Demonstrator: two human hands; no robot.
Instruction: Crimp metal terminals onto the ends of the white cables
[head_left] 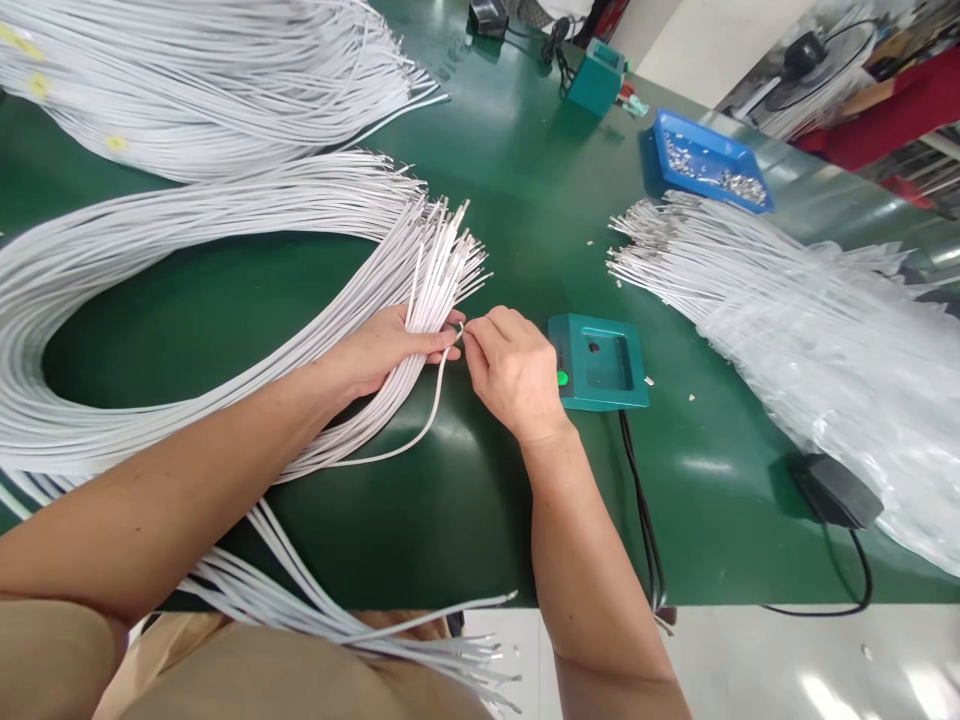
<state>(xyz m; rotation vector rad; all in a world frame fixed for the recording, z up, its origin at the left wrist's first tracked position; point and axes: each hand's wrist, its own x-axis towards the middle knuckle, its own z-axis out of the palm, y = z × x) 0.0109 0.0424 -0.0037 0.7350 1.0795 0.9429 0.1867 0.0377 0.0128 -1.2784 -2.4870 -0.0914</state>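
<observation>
My left hand is closed around part of a bundle of white cables, near their cut ends. One cable stands apart from the bundle, and its tip lies between my two hands. The fingertips of my right hand pinch that tip; the detail there is too small to make out. Just right of my right hand is a teal device with a green button and a square recess. The long loop of the bundle stretches over the table to the left.
More white cables lie at the back left, others hang over the front edge. At right are plastic-wrapped cables, a blue tray of small metal parts, a black pedal-like object and a second teal device.
</observation>
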